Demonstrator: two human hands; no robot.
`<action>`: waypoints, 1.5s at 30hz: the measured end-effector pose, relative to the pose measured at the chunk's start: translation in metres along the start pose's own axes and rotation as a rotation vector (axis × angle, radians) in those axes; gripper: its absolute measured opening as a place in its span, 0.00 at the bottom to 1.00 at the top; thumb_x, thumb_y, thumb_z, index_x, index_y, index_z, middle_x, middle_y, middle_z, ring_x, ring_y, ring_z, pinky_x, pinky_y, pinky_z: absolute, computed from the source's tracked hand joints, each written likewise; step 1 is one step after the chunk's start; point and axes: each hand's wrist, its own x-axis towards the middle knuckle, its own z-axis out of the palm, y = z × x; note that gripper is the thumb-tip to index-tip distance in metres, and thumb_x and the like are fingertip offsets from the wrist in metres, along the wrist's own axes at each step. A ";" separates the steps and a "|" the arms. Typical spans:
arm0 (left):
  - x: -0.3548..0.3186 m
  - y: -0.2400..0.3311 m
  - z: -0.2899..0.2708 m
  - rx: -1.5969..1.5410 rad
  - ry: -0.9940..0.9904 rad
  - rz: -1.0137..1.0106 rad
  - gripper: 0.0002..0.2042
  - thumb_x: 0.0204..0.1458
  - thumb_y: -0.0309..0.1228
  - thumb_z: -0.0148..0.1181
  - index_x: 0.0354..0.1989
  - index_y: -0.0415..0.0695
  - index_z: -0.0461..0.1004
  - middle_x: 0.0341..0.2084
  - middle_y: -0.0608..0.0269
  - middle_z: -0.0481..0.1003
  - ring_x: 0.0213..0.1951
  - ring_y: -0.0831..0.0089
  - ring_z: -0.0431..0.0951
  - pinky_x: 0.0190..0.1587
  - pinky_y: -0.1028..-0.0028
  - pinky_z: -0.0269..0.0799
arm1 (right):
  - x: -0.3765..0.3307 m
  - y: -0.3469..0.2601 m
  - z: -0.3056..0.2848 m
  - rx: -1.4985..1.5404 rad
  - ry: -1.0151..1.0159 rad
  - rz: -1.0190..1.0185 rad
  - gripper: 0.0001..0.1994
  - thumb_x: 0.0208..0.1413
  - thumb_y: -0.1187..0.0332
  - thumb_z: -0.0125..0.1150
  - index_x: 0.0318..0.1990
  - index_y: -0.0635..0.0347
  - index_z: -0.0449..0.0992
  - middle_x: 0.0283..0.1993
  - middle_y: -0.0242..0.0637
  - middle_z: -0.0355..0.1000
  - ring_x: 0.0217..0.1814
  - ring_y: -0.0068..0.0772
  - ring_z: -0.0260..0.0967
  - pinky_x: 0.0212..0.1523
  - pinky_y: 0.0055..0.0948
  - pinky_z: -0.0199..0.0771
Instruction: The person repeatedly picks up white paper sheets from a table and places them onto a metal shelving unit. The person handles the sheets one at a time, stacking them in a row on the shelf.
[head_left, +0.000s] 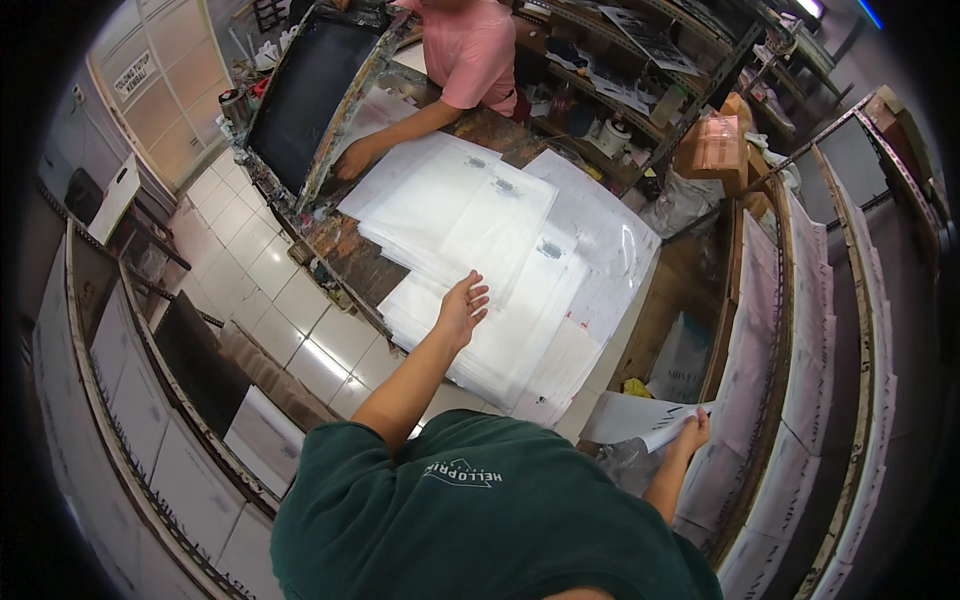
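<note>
Fingers (pixel 479 292) of the left hand (pixel 463 309) are curling slightly apart over flat, whitish, translucent sheets (pixel 440 215) lying stacked across the table (pixel 360 252); farther right, the right hand (pixel 690 434) is pinching a curving, black-printed white sheet (pixel 636 416) by its edge, near the rack (pixel 783 300).

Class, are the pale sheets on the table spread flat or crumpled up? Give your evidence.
Spread flat: the pale sheets overlap across the table, their broad faces and straight edges showing.
</note>
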 end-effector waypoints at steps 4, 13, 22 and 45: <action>0.033 0.008 -0.010 -0.153 0.019 0.071 0.27 0.48 0.49 0.50 0.53 0.46 0.59 0.54 0.56 0.56 0.54 0.65 0.56 0.53 0.70 0.52 | 0.003 0.002 -0.007 -0.003 0.009 -0.027 0.18 0.43 0.82 0.41 0.44 0.66 0.67 0.34 0.36 0.66 0.29 0.24 0.63 0.31 0.21 0.64; 0.074 0.024 -0.009 -0.319 0.046 0.156 0.33 0.47 0.51 0.51 0.58 0.45 0.50 0.55 0.56 0.54 0.56 0.64 0.55 0.53 0.70 0.55 | 0.000 -0.001 -0.017 -0.006 0.055 0.008 0.18 0.43 0.82 0.41 0.44 0.67 0.67 0.36 0.38 0.66 0.31 0.26 0.64 0.32 0.22 0.65; 0.181 0.056 -0.036 -0.884 0.104 0.310 0.52 0.33 0.72 0.40 0.62 0.49 0.33 0.61 0.56 0.43 0.61 0.57 0.46 0.59 0.58 0.46 | 0.004 -0.005 -0.036 -0.037 0.110 -0.037 0.18 0.41 0.81 0.42 0.43 0.66 0.68 0.37 0.39 0.67 0.33 0.28 0.66 0.34 0.24 0.68; 0.074 -0.080 0.178 0.075 -0.036 0.366 0.12 0.53 0.29 0.49 0.35 0.27 0.65 0.30 0.55 0.70 0.31 0.76 0.70 0.38 0.81 0.70 | -0.087 0.073 -0.205 -0.728 0.588 0.327 0.16 0.38 0.72 0.49 0.39 0.62 0.72 0.34 0.46 0.72 0.36 0.39 0.70 0.40 0.30 0.67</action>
